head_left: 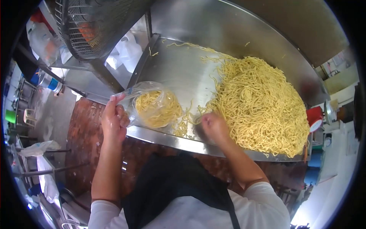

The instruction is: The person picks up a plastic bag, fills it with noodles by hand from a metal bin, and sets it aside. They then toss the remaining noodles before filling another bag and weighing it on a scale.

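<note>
A clear plastic bag (158,108) with yellow noodles inside lies on the metal tray (167,68), near its front edge. My left hand (115,116) is closed on the gathered mouth of the bag, at its left end. Beside the large heap of yellow noodles (263,103), my right hand (214,126) is at the heap's lower left edge. Its fingers look curled but are smeared by motion, and what they hold, if anything, cannot be made out. Loose noodles (184,124) lie between the bag and my right hand.
A round metal fan guard (89,28) hangs at the upper left. White plastic bags (127,51) sit behind the tray's left wall. The tray has a raised front rim (167,142). At the right stands a red object (314,116), with blue containers (313,168) lower down.
</note>
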The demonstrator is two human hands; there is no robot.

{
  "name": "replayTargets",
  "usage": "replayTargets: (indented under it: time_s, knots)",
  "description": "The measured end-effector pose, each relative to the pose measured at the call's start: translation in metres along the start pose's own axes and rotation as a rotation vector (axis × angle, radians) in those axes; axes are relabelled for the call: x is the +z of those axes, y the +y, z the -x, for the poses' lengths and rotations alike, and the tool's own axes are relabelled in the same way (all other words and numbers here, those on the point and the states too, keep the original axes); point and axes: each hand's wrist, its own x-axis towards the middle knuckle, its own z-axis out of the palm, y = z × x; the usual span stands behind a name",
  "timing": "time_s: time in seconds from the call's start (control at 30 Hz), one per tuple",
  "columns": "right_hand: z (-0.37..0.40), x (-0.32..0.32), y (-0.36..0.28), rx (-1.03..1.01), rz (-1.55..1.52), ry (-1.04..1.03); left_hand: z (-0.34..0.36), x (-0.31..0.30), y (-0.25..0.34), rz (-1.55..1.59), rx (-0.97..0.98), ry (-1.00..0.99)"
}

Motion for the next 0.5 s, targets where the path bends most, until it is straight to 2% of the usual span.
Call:
replayTargets:
  time_s: [0.03, 0.07, 0.1, 0.2, 0.23, 0.3, 0.33, 0.43, 0.5]
  knots:
    - [0.012, 0.017, -0.006, 0.058, -0.164, -0.166, 0.000, 0.005, 0.003, -0.004, 0.009, 0.003]
    - [0.018, 0.037, -0.002, 0.034, -0.190, -0.298, 0.000, 0.011, 0.006, -0.045, 0.007, -0.016]
    - [0.021, 0.053, -0.006, 0.038, -0.134, -0.275, 0.001, 0.017, 0.008, -0.085, 0.005, -0.034]
    - [0.010, 0.094, -0.030, -0.057, -0.073, 0.036, 0.005, 0.036, 0.010, -0.093, -0.001, -0.071]
    - [0.010, 0.099, -0.041, -0.063, -0.084, 0.038, 0.007, 0.042, 0.008, -0.094, 0.009, -0.056]
    - [0.020, 0.104, -0.061, -0.207, 0.006, -0.175, 0.006, 0.042, 0.006, -0.111, 0.032, -0.063]
    - [0.026, 0.108, -0.065, -0.256, 0.043, -0.132, 0.005, 0.042, 0.007, -0.112, 0.050, -0.071]
    - [0.020, 0.099, -0.056, -0.226, 0.079, -0.181, 0.009, 0.039, 0.008, -0.122, 0.047, -0.046]
    - [0.010, 0.094, -0.047, -0.065, 0.128, -0.368, 0.012, 0.034, 0.006, -0.151, 0.026, -0.069]
